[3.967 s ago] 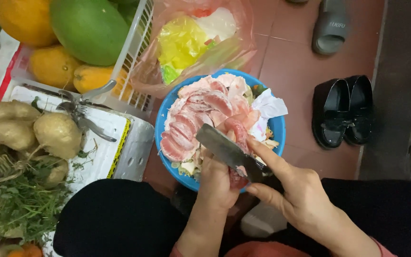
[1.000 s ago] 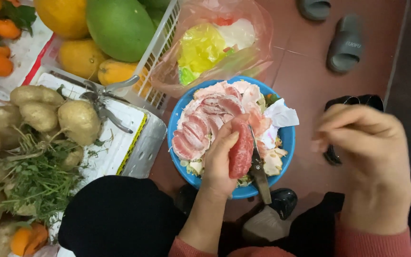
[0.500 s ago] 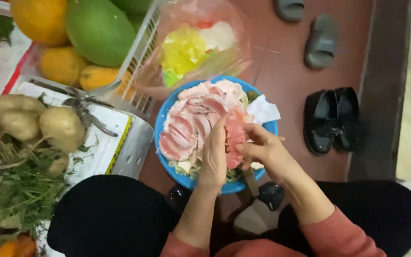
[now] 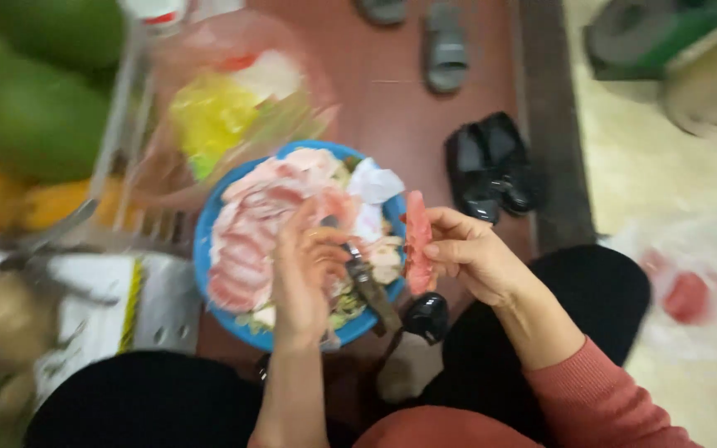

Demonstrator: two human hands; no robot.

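Over bowl [image 4: 209, 249] rim: meat strip [image 4: 417, 245] in right hand [image 4: 475, 257].

I see a round blue plastic bowl [image 4: 213, 224] of pink-and-white sliced meat [image 4: 251, 241]; red-pink meat strip [image 4: 417, 241] in my right hand [image 4: 475, 257]; green round fruits [image 4: 31, 116]; dark red tiled floor [image 4: 400, 108]; glossy black shoes [image 4: 491, 166]; salmon-red sleeve [image 4: 607, 398].

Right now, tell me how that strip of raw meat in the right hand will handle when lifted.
The meat strip looks thin and wet, so it is probably floppy and slippery. The right hand pinches it along its side, which suggests it would sag unsupported. It seems light: the fingers alone hold it beside the blue bowl.
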